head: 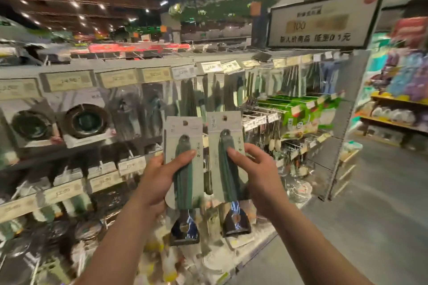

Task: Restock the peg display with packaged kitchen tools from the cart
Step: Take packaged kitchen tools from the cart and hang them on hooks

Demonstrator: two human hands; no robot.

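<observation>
Two packaged kitchen tools with green handles on grey backing cards are held upright side by side in front of the peg display [143, 104]. My left hand [159, 180] grips the left package [183, 136], thumb across its handle. My right hand [254, 169] grips the right package [225, 132] the same way. Each tool's dark metal head hangs below its card. The cart is out of view.
Rows of hanging packaged tools with price tags [210, 67] fill the display. Green boxes [298, 111] sit to the right. A framed sign [322, 21] stands on top. An aisle floor [370, 203] opens at right, with more shelves [398, 109] beyond.
</observation>
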